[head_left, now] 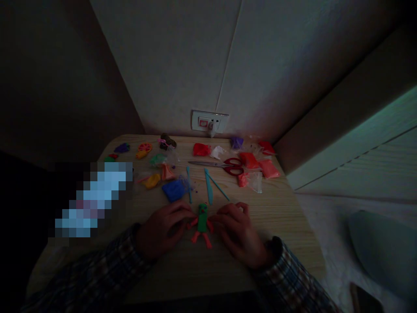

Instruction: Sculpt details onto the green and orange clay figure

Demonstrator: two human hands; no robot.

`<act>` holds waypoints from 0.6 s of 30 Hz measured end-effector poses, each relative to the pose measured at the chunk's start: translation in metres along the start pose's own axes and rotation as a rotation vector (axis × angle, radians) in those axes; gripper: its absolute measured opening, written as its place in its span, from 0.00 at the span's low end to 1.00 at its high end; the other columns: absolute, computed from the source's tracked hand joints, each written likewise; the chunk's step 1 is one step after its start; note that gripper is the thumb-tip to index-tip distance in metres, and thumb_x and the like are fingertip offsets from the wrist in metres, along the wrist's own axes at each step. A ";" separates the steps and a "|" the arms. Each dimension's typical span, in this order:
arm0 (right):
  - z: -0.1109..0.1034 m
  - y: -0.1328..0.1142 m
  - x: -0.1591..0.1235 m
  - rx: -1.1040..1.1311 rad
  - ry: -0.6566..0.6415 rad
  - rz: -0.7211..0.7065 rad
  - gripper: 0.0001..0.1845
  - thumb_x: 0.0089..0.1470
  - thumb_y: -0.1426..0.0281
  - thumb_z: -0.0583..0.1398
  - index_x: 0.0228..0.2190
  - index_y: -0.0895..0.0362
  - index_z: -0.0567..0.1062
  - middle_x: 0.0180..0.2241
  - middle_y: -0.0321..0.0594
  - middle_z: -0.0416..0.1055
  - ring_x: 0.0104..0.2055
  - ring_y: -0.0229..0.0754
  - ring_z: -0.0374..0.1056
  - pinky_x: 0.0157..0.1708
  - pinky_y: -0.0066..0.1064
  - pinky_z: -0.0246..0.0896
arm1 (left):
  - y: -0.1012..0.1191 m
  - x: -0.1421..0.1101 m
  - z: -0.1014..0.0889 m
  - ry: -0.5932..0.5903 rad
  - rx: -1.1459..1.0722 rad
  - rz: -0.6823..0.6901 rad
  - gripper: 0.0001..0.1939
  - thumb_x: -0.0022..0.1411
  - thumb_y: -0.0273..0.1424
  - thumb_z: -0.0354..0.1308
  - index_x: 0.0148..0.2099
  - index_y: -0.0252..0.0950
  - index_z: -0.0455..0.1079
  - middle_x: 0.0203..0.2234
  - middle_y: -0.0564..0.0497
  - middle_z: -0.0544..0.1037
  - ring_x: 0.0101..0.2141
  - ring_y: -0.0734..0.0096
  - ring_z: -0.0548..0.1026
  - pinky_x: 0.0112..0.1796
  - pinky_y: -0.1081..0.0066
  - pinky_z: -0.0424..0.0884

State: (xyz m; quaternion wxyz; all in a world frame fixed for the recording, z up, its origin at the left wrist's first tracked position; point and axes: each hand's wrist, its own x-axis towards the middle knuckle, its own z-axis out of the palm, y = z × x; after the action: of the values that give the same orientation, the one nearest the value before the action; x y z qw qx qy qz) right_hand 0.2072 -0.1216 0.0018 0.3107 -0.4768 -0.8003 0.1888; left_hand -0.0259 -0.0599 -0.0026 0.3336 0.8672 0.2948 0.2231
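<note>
A small clay figure [202,221] lies on the table in front of me, with a green body and head and pinkish-red arms and legs. My left hand [166,228] curls in from the left, its fingertips pinched at the figure's arm on that side. From the right, my right hand [239,232] has its bent fingertips at the other arm. Just beyond the figure lie a thin blue stick tool [189,184], a flat blue clay knife [208,187] and another slim blue tool [219,186]. The dim light hides the exact finger contact.
Red-handled scissors [233,166] lie across the table's [276,261] middle. Around them are a blue clay pack [173,190], a red pack [201,149], an orange pack [249,160] and several others. Finished-looking clay pieces [144,150] sit far left. A wall socket [210,121] is behind; a blurred patch [94,200] covers the left edge.
</note>
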 end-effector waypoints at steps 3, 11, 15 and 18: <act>0.000 0.000 0.001 0.001 0.015 0.000 0.13 0.55 0.78 0.53 0.40 0.56 0.74 0.35 0.39 0.70 0.39 0.43 0.67 0.44 0.41 0.49 | 0.000 0.001 -0.001 -0.004 0.008 0.006 0.16 0.62 0.20 0.49 0.47 0.36 0.72 0.40 0.46 0.75 0.40 0.68 0.75 0.41 0.70 0.72; -0.001 0.001 0.000 -0.017 0.015 -0.017 0.14 0.53 0.78 0.53 0.39 0.57 0.74 0.35 0.40 0.70 0.40 0.43 0.67 0.44 0.42 0.48 | -0.002 0.001 -0.002 0.011 0.028 0.033 0.16 0.63 0.19 0.48 0.47 0.36 0.72 0.40 0.48 0.75 0.40 0.70 0.75 0.42 0.71 0.72; 0.000 0.001 0.000 -0.018 0.020 -0.023 0.14 0.54 0.78 0.53 0.39 0.57 0.75 0.34 0.40 0.70 0.39 0.43 0.67 0.44 0.41 0.48 | 0.000 0.002 -0.003 0.013 0.032 0.053 0.15 0.63 0.19 0.48 0.46 0.36 0.72 0.40 0.48 0.76 0.39 0.70 0.75 0.41 0.72 0.72; 0.000 0.001 -0.001 -0.019 0.027 -0.018 0.15 0.54 0.78 0.53 0.40 0.56 0.75 0.35 0.40 0.70 0.39 0.43 0.67 0.43 0.41 0.47 | 0.001 0.003 -0.004 0.008 0.034 0.044 0.15 0.63 0.19 0.49 0.46 0.35 0.73 0.39 0.48 0.76 0.38 0.70 0.75 0.39 0.72 0.72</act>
State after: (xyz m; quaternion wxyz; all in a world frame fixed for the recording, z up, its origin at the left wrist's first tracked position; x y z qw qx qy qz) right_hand 0.2079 -0.1219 0.0010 0.3186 -0.4749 -0.8021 0.1718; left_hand -0.0257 -0.0567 0.0019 0.3126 0.8782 0.2807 0.2286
